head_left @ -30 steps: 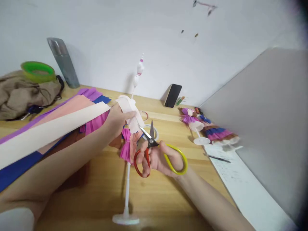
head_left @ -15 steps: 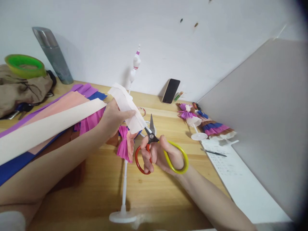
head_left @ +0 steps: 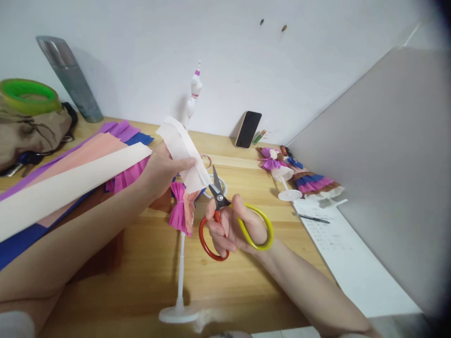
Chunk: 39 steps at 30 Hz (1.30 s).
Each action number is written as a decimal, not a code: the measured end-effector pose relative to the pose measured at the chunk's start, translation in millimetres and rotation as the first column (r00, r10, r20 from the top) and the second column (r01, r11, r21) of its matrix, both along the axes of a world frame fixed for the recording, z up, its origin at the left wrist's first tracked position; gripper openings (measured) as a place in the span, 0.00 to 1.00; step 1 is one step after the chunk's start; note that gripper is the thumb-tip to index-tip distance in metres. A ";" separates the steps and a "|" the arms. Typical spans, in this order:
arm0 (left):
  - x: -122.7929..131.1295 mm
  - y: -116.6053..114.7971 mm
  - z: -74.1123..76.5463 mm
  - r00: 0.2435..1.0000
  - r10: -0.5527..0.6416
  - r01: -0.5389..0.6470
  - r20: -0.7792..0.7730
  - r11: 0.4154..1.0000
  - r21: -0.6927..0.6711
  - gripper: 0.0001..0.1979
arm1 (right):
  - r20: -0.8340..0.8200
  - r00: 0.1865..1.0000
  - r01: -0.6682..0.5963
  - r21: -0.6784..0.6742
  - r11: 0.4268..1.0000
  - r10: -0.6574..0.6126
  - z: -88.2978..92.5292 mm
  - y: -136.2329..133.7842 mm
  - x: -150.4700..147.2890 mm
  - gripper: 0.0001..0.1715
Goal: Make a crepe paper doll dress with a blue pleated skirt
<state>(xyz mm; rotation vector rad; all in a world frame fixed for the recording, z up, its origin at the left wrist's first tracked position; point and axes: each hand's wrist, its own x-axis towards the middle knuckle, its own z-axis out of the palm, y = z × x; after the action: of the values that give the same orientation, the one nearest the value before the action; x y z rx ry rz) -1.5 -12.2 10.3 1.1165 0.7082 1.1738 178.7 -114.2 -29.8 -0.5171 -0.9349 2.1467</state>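
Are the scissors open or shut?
Open, narrowly: on the scissors the blades form a small V at the edge of the white paper strip; handles spread in the right hand.

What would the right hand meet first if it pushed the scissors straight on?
Probably the white paper strip pinched in the left hand: the scissors in the right hand point up at its lower end, though depth is unclear.

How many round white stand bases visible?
2: near base straight below the pink bow; far base right of the scissors, by the paper dolls. Others may be hidden there.
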 end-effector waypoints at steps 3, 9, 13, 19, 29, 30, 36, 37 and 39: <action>0.6 0.1 1.0 1.000 -0.017 0.017 0.011 1.000 0.011 0.23 | 0.017 1.000 0.006 0.009 1.000 -0.007 -0.4 -0.3 0.6 0.33; 1.0 3.3 -2.2 0.999 -0.027 0.027 0.042 1.000 0.007 0.24 | 0.035 0.999 -0.012 0.017 1.000 0.011 -1.0 -1.0 -0.2 0.33; 1.2 3.0 -2.5 0.997 -0.049 0.047 0.059 0.999 0.020 0.25 | 0.040 0.999 -0.014 0.014 1.000 0.013 -0.2 -1.0 -1.3 0.33; 1.2 1.0 0.0 0.997 -0.060 0.058 0.054 0.998 0.040 0.24 | 0.019 1.000 -0.018 -0.005 1.000 0.018 0.6 -1.9 -1.6 0.33; 1.3 2.0 -2.2 0.997 -0.062 0.060 0.048 0.997 0.039 0.30 | 0.024 1.000 -0.011 0.008 1.000 0.011 -0.4 -4.2 -3.4 0.32; 1.4 1.6 -2.2 0.997 -0.066 0.064 0.047 0.997 0.041 0.30 | 0.019 1.000 -0.012 0.013 1.000 0.012 -0.7 -4.4 -3.6 0.31; 1.9 0.7 -1.7 0.993 -0.099 0.096 0.066 0.994 0.048 0.24 | -0.004 1.000 -0.010 0.054 0.998 0.011 -3.0 -3.7 -4.4 0.30; 2.1 1.0 -1.8 0.992 -0.104 0.101 0.068 0.994 0.046 0.24 | 0.001 1.000 -0.007 0.054 0.999 0.007 -2.9 -3.7 -4.5 0.30; 2.1 2.1 -2.1 0.992 -0.107 0.104 0.071 0.994 0.035 0.25 | 0.007 1.000 -0.014 0.052 0.999 0.013 -2.5 -3.8 -4.7 0.30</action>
<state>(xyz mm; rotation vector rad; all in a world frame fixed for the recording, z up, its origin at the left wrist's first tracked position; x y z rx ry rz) 0.6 -10.1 8.2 1.1181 0.5700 1.1327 174.0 -118.0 -32.3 -0.4939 -0.9981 2.1277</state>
